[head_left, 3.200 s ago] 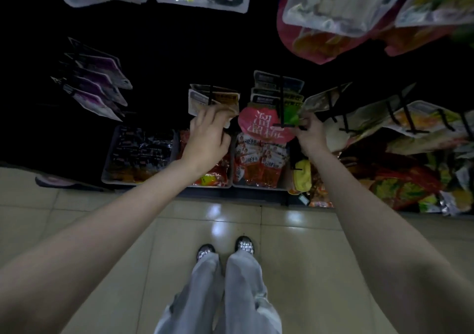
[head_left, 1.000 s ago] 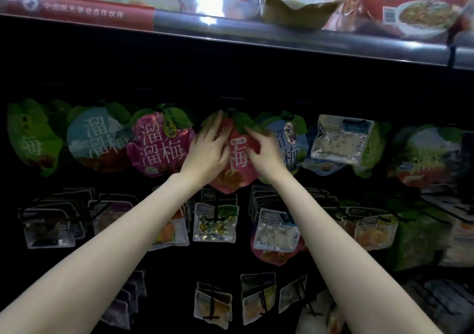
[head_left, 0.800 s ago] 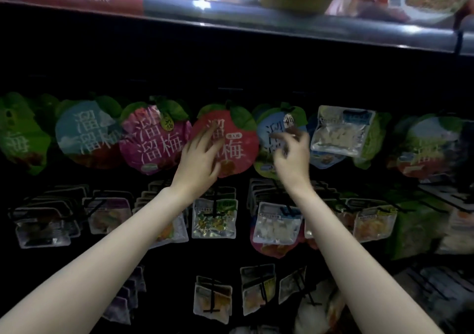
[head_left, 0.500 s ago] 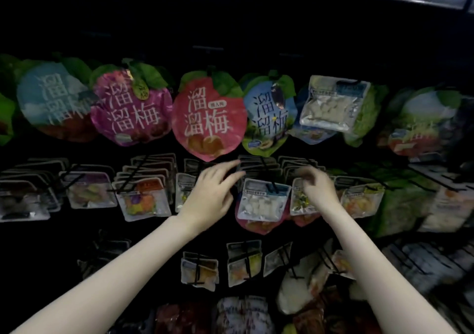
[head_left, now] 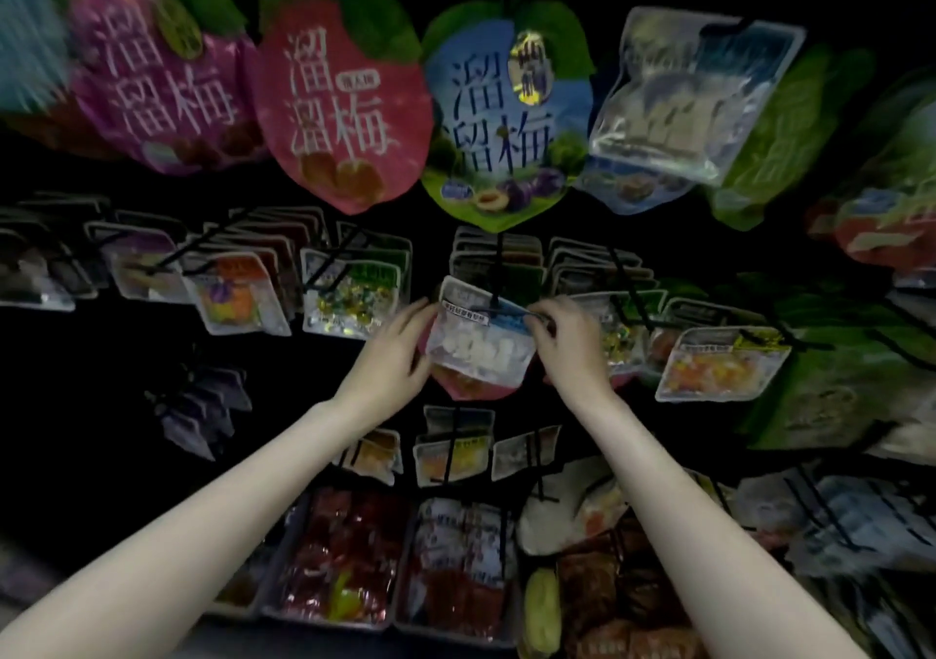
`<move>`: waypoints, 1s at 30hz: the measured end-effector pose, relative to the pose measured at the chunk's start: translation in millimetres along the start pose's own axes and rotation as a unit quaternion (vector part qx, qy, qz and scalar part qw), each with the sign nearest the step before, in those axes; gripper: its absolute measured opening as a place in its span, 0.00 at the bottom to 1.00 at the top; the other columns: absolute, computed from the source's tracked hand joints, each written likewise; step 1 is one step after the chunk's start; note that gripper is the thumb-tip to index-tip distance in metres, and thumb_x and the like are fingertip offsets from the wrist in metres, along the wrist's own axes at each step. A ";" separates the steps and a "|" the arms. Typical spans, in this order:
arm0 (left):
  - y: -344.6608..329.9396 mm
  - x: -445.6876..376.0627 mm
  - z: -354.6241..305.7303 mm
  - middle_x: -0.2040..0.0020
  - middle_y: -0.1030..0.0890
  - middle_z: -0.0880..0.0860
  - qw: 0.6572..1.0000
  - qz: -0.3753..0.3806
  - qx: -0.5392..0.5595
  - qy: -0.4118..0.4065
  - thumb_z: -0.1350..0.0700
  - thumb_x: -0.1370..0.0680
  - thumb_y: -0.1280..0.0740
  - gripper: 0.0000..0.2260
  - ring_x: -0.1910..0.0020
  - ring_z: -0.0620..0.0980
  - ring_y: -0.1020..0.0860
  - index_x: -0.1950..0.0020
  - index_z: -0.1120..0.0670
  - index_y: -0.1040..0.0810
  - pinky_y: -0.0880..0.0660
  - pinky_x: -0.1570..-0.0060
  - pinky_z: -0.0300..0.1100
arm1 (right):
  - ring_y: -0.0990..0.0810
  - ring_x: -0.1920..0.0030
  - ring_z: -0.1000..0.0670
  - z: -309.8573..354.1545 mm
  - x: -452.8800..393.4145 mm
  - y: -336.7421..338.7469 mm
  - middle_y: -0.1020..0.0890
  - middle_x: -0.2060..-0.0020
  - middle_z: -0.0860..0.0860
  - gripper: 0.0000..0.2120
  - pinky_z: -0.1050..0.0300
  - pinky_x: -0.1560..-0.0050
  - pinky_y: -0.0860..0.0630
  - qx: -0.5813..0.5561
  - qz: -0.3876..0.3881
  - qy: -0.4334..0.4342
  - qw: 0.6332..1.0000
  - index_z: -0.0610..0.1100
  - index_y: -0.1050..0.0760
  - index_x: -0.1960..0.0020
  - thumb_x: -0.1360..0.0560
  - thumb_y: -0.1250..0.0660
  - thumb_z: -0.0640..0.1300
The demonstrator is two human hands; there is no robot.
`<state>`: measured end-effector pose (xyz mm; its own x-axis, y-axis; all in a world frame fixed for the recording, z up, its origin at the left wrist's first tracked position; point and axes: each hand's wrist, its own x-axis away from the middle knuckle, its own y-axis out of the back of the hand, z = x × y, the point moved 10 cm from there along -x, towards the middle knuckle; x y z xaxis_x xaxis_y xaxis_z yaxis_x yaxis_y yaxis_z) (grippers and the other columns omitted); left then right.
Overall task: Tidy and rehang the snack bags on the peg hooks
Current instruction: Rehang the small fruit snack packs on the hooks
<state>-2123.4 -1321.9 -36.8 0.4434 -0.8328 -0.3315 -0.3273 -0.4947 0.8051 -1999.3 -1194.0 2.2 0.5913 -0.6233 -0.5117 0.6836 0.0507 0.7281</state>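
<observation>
Both forearms reach up from 7 and 5 o'clock and meet on one clear snack bag [head_left: 478, 339] of white pieces just right of centre. The left hand [head_left: 392, 354] pinches the bag's left edge with thumb and fingers; the right hand [head_left: 570, 337] curls over its upper right corner, fingertips on the blue header. The bag hangs tilted at the front end of a black peg hook [head_left: 499, 273]. At 12 o'clock hangs a red plum-shaped bag [head_left: 344, 101], blurred.
</observation>
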 end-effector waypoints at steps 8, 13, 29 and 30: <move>-27.0 40.4 26.1 0.30 0.34 0.51 0.995 -0.044 0.067 0.054 0.62 0.21 0.41 0.24 0.32 0.47 0.34 0.26 0.53 0.40 0.37 0.39 0.34 | 0.22 0.72 0.44 8.3 29.4 4.1 0.21 0.69 0.44 0.08 0.44 0.71 0.28 -0.147 0.034 0.084 0.985 0.42 0.25 0.50 0.21 0.41 0.44; -29.2 47.3 27.1 0.32 0.33 0.50 0.996 -0.050 0.057 0.036 0.64 0.21 0.42 0.23 0.35 0.45 0.33 0.27 0.51 0.36 0.37 0.43 0.33 | 0.21 0.72 0.50 9.4 31.3 9.3 0.19 0.65 0.46 0.08 0.48 0.72 0.28 -0.163 0.027 0.087 0.982 0.39 0.25 0.48 0.21 0.41 0.42; -160.1 65.7 107.2 0.32 0.30 0.59 0.986 0.143 -0.026 0.081 0.65 0.22 0.39 0.21 0.33 0.57 0.32 0.29 0.59 0.35 0.33 0.37 0.46 | 0.21 0.58 0.38 -64.0 145.6 -96.9 0.19 0.58 0.41 0.10 0.46 0.62 0.24 0.129 0.299 0.036 0.945 0.43 0.28 0.42 0.21 0.42 0.42; -171.2 62.8 109.7 0.30 0.32 0.59 0.983 0.164 -0.030 0.083 0.65 0.21 0.39 0.22 0.31 0.56 0.34 0.28 0.59 0.37 0.35 0.35 0.46 | 0.21 0.58 0.38 -68.1 150.6 -105.6 0.19 0.57 0.41 0.12 0.47 0.62 0.24 0.138 0.308 0.032 0.941 0.45 0.29 0.39 0.21 0.42 0.41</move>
<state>-2131.1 -1316.8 -249.4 0.4535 -0.8907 0.0309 -0.4270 -0.1867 0.8848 -1953.2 -1240.1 -182.9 0.8694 -0.4935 0.0257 0.0709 0.1761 0.9818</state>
